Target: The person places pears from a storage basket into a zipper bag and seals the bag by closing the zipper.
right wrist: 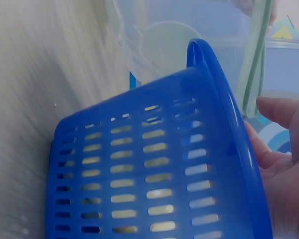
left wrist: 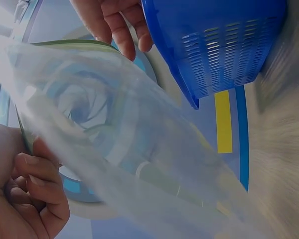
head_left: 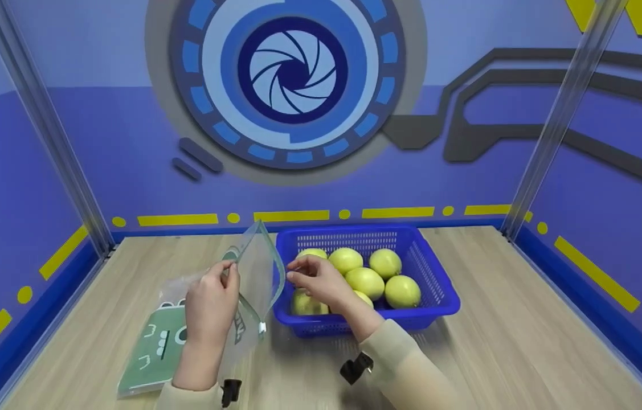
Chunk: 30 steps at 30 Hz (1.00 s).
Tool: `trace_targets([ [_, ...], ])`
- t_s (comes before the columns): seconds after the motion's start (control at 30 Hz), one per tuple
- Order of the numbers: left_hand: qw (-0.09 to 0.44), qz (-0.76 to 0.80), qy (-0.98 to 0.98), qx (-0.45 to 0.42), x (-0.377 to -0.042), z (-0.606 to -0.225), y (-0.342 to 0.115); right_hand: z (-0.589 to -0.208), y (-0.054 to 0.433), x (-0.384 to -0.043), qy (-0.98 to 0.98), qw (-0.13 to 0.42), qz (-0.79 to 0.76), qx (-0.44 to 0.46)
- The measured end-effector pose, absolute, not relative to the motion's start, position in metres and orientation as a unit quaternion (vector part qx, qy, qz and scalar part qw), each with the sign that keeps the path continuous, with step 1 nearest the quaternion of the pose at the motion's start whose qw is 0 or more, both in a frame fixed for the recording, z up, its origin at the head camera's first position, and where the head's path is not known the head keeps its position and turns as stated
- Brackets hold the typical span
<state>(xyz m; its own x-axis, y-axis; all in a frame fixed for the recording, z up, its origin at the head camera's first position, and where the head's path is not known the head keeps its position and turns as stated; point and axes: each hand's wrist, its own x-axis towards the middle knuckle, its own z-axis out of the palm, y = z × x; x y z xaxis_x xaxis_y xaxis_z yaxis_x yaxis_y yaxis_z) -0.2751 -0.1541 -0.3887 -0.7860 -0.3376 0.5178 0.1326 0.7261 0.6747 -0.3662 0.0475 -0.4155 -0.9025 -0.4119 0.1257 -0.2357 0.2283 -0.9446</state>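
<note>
A clear zip bag (head_left: 258, 267) with a green-edged mouth and a white slider stands upright, its mouth spread apart. My left hand (head_left: 212, 304) pinches the bag's rim on the left side, which the left wrist view also shows. My right hand (head_left: 321, 282) is over the left side of the blue basket (head_left: 440, 307), its relaxed fingertips right at the bag's opposite rim. Several round yellow-green fruits (head_left: 365, 283) lie in the basket, some partly hidden behind the right hand. In the right wrist view, the thumb and fingers are apart beside the bag's green edge (right wrist: 254, 64).
A green-printed flat plastic pack (head_left: 152, 347) lies on the wooden table (head_left: 503, 341) at the left, partly behind the left forearm. Blue and purple panels (head_left: 355, 193) stand around the table at the back and sides, with metal posts at the corners.
</note>
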Motion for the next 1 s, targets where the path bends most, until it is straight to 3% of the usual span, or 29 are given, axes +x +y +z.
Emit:
trace_targets([
  [0.57,0.307,-0.373,-0.873,0.067,-0.277,-0.386,-0.153,-0.410,0.114,-0.375,0.798,0.036,-0.554,-0.235],
  [1.0,0.310,-0.378,-0.870,0.064,-0.277,-0.389,-0.153,-0.427,0.142,-0.380,0.843,0.071,-0.484,-0.224],
])
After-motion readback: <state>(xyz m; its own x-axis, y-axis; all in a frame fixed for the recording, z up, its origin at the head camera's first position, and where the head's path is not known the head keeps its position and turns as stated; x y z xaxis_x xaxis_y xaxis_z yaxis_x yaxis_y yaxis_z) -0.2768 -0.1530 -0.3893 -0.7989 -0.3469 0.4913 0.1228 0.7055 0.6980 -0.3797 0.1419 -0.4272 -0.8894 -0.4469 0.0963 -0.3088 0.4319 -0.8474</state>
